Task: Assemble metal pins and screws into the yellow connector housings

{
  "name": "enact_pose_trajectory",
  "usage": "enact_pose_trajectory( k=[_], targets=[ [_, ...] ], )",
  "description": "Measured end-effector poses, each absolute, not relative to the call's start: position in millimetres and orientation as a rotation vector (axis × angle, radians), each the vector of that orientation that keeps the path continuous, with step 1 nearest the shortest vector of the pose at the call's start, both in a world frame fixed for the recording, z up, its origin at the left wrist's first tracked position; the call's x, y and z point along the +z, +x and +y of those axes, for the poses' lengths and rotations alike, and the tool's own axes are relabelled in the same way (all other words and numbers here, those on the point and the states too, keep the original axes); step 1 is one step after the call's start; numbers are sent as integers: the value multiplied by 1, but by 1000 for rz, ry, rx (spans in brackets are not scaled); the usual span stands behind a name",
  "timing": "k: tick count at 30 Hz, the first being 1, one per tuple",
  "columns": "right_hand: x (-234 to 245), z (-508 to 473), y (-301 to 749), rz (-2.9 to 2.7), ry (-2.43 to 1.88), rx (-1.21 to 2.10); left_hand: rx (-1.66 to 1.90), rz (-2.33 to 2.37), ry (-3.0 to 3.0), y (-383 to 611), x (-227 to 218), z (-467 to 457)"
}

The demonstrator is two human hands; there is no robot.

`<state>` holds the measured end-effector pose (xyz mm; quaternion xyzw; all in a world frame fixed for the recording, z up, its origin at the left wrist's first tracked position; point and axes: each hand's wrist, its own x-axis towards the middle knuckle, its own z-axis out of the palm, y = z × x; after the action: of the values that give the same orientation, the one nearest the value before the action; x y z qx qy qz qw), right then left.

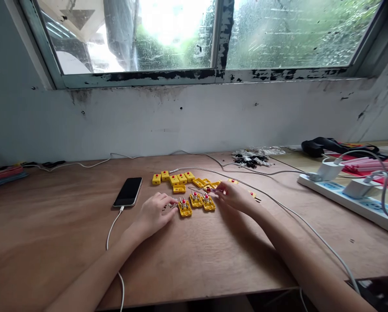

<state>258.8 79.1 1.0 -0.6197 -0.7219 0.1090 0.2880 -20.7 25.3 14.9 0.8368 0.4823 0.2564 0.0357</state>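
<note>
My right hand [234, 196] pinches a small screwdriver [210, 190] with a purplish handle. Its thin shaft points left, above the open yellow cases. Resting on the table, my left hand [156, 211] has thumb and forefinger apart around several tiny screws [169, 206]. Its fingertips come close to the left edge of an open yellow case [184, 208]; whether they touch is unclear. Two more open cases, a middle one [196, 200] and a right one [208, 203], lie beside it. All three hold metal parts and a red-tipped white piece.
Closed yellow cases [174, 180] with red buttons and empty yellow shells [179, 189] lie behind. A phone [128, 192] charges at left. White cables cross the table to a power strip [353, 197]. Small black and white parts [251, 158] are heaped near the wall.
</note>
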Motion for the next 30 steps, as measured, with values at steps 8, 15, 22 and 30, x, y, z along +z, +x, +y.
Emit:
enact_pose_trajectory(
  k=[8, 15, 22, 30],
  targets=[
    [19, 77, 255, -1566, -1423, 581, 838, 1955, 2440, -81, 33, 41],
    [21, 76, 250, -1254, -963, 1148, 631, 1663, 2458, -67, 23, 34],
    [24, 63, 234, -1447, -1065, 1038, 558, 1621, 2450, -60, 24, 31],
    [21, 57, 224, -1571, -1051, 981, 623, 1557, 2454, -54, 22, 29]
  ],
)
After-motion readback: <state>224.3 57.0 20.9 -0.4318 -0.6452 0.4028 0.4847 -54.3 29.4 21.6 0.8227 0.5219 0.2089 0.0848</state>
